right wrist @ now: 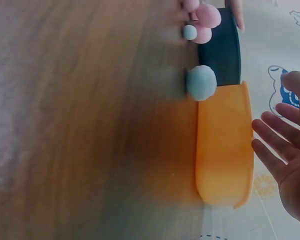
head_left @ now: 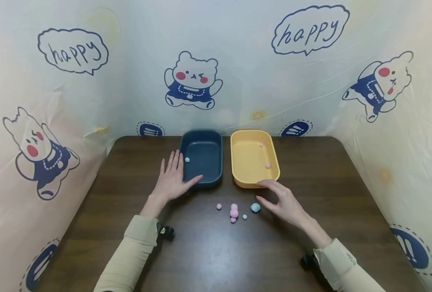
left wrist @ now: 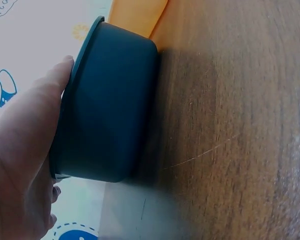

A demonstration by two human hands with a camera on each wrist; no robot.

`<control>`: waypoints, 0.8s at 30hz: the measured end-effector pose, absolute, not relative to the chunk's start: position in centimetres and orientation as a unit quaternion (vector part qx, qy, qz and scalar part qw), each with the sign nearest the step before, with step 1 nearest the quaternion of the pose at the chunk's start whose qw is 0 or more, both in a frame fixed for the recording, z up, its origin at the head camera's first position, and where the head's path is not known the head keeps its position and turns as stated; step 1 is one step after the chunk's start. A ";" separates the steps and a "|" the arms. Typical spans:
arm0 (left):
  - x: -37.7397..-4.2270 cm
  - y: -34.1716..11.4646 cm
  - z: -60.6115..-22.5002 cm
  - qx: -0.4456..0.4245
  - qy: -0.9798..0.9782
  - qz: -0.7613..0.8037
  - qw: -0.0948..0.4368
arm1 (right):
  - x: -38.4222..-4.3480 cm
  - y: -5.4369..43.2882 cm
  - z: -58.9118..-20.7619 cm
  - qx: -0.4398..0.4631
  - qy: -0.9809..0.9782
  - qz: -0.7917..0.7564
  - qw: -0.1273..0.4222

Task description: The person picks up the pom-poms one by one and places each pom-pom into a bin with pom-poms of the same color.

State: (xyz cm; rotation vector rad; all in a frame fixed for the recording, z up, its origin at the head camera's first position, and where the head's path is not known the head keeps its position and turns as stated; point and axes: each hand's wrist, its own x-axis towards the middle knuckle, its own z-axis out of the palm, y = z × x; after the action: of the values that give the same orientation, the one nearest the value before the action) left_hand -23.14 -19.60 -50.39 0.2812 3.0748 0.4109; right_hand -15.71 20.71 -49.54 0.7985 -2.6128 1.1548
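My left hand (head_left: 171, 181) rests over the left and near rim of a dark blue tray (head_left: 205, 162), fingers straight, thumb spread along the near edge. Inside that tray lies a small light blue ball (head_left: 187, 159). My right hand (head_left: 285, 205), fingers loosely bent and apart, hovers by the near right corner of a yellow tray (head_left: 252, 152) and holds nothing. Two small pink balls (head_left: 268, 166) lie in the yellow tray. In front of the trays are a larger light blue ball (head_left: 255, 207), a tiny light blue ball (head_left: 245, 217), a cluster of pink balls (head_left: 234, 213) and a single pink ball (head_left: 219, 206).
Both trays stand side by side at the back of a dark brown wooden table (head_left: 216, 251). A pale cloth printed with cartoon bears (head_left: 192, 83) hangs behind and at the sides. Each wrist wears a small black camera (head_left: 166, 231).
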 end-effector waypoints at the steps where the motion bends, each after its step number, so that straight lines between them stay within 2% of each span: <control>1: -23.2 -19.6 -50.4 0.091 0.987 0.132 0.011 | -15.7 20.8 -49.7 0.271 -0.878 0.385 0.084; 24: -23.3 -19.8 -50.7 0.094 0.986 0.137 0.010 | -15.8 21.5 -52.0 0.267 -0.911 0.313 -0.034</control>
State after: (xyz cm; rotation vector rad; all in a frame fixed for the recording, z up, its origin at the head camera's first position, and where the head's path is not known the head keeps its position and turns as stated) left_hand -23.27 -19.78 -50.68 0.2942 3.0782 0.4264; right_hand -15.85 21.52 -52.04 0.8579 -2.9242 1.0066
